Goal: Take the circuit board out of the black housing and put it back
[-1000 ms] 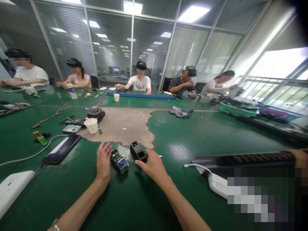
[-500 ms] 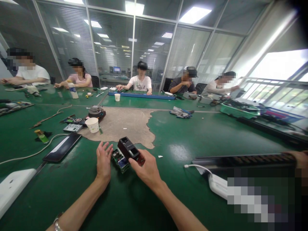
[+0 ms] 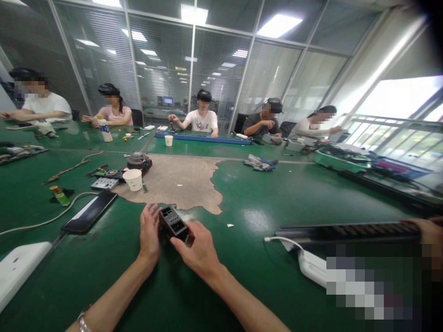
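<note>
A black plastic housing (image 3: 174, 221) with several rectangular cutouts sits on the green table right in front of me. My right hand (image 3: 199, 249) grips its right side, thumb on the near edge and fingers on the far side. The green circuit board seen earlier is now mostly covered by the housing; a small green bit shows by my right fingers. My left hand (image 3: 150, 233) lies upright along the housing's left side, fingers stretched out. I cannot tell whether it touches the housing.
Left of me lie a phone (image 3: 90, 212), a white power strip (image 3: 24, 272) and a small green bottle (image 3: 60, 195). Ahead stands a paper cup (image 3: 133, 180) beside electronic parts. Gloves (image 3: 259, 163) and a green basket (image 3: 342, 159) lie farther right. Several people sit across the table.
My right hand has moved left and down with the housing, bringing it over the circuit board, which is now hidden. The left hand has barely moved.
</note>
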`<act>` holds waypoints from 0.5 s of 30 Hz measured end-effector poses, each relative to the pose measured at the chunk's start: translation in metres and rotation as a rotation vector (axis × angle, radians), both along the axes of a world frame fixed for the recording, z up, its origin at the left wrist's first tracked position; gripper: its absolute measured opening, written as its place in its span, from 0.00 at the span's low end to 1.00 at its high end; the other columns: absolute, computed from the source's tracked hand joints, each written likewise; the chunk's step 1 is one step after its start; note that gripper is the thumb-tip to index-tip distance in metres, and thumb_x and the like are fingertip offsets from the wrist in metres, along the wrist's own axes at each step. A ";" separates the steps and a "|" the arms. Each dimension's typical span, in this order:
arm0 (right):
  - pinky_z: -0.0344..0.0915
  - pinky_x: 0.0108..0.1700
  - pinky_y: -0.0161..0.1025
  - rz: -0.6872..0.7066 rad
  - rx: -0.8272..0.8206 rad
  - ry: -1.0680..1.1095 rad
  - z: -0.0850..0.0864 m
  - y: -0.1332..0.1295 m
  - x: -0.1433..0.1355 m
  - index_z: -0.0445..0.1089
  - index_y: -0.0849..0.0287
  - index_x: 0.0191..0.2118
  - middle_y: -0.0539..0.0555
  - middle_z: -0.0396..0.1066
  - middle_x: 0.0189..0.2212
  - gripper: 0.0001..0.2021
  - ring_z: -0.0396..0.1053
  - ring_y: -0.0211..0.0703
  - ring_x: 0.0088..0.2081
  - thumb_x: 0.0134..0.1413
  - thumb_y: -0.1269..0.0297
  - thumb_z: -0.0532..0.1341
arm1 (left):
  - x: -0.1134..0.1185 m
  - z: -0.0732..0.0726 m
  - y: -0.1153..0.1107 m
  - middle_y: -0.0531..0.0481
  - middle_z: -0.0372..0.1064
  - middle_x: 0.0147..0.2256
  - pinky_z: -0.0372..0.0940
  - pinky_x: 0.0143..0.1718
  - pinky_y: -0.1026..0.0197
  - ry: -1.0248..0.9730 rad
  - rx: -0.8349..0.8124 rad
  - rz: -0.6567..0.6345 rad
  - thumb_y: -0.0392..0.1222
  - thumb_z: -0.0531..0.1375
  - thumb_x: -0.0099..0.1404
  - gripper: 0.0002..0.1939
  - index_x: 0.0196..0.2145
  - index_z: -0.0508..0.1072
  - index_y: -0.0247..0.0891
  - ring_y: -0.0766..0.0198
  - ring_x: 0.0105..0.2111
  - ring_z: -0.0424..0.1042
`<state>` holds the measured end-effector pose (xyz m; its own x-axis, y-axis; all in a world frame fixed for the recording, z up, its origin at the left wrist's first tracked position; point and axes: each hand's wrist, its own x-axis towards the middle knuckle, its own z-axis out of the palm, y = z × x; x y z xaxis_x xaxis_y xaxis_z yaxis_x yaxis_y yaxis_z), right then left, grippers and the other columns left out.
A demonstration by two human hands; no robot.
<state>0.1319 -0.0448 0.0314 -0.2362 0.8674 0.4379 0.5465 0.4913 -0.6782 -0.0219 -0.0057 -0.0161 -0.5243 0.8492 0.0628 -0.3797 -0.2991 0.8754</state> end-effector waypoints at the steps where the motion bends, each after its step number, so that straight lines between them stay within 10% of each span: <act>1: 0.64 0.37 0.39 -0.003 0.002 -0.012 -0.001 0.000 0.000 0.70 0.58 0.39 0.53 0.68 0.33 0.10 0.66 0.44 0.35 0.51 0.62 0.66 | 0.000 0.000 0.000 0.39 0.60 0.59 0.59 0.58 0.49 0.007 0.002 -0.006 0.61 0.49 0.67 0.28 0.58 0.63 0.42 0.55 0.58 0.64; 15: 0.65 0.40 0.42 -0.032 -0.074 -0.110 -0.021 -0.004 0.005 0.69 0.58 0.44 0.55 0.68 0.37 0.20 0.66 0.47 0.38 0.46 0.56 0.70 | 0.001 0.001 0.000 0.38 0.62 0.58 0.54 0.61 0.48 0.071 -0.014 -0.037 0.63 0.45 0.68 0.31 0.56 0.65 0.39 0.54 0.58 0.64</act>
